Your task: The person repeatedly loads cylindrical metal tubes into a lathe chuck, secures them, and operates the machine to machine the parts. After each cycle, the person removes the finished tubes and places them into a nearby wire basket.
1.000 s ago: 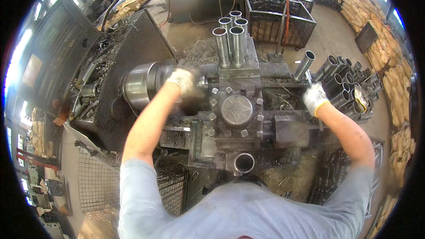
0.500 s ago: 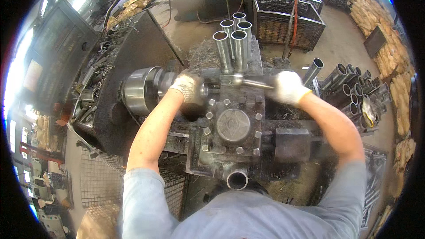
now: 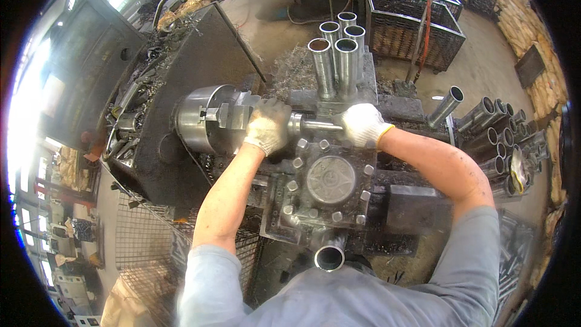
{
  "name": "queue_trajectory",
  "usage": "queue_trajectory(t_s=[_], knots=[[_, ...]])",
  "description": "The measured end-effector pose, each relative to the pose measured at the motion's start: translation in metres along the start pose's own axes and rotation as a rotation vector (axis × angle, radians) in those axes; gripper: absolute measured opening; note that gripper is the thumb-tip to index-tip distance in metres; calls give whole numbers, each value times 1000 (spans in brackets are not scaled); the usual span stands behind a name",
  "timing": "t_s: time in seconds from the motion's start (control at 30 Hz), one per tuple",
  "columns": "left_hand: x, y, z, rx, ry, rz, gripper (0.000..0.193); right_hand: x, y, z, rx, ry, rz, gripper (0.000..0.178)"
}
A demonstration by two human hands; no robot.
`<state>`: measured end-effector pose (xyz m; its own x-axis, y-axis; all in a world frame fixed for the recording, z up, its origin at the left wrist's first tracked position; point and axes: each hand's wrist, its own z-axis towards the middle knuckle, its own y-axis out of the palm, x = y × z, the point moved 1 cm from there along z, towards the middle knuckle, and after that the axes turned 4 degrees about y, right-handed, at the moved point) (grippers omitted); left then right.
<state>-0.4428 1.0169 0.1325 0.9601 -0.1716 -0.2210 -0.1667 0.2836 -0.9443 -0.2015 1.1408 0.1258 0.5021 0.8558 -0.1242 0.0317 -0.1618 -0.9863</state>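
In the middle stands a lathe. Its round steel chuck (image 3: 203,118) is at left, with stepped jaws (image 3: 229,115) facing right. My left hand (image 3: 268,122), in a dirty white glove, is closed around the workpiece just right of the jaws; the glove hides most of that piece. My right hand (image 3: 364,125), in a cleaner glove, grips a metal rod (image 3: 324,125) held level. The rod's thicker round head (image 3: 295,123) points left and meets the workpiece's end beside my left hand. Below my right hand sits the bolted square tool post (image 3: 331,180).
Several steel tubes (image 3: 347,63) stand upright behind the tool post. More tubes (image 3: 484,127) lean at right. One tube end (image 3: 330,258) is close to my body. A wire-mesh bin (image 3: 417,27) stands at the back. Metal shavings lie along the dark guard (image 3: 193,85).
My right hand has moved left, bringing the rod's head to the workpiece by my left hand. The chuck jaws now show clearly. The whole view has shifted a little.
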Motion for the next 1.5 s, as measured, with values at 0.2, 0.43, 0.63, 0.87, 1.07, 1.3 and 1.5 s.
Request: queue_trajectory(t_s=[0.2,0.43,0.63,0.87,1.07,1.3,1.5], knots=[[3,1,1,-41,-3,53,23,6,6,1,9,-11,89,33],[0,4,-1,-94,-7,50,29,1,13,1,-57,54,154,31],[-1,8,0,37,37,106,25,0,-4,4,-46,16,118,29],[0,4,1,-29,20,68,34,20,-13,21,51,-153,-2,32],[1,4,1,-17,30,122,25,15,14,14,32,-26,99,36],[3,3,5,-283,-88,126,59,8,10,9,-21,14,123,35],[3,8,4,-154,-62,112,53,8,9,13,75,-35,75,29]])
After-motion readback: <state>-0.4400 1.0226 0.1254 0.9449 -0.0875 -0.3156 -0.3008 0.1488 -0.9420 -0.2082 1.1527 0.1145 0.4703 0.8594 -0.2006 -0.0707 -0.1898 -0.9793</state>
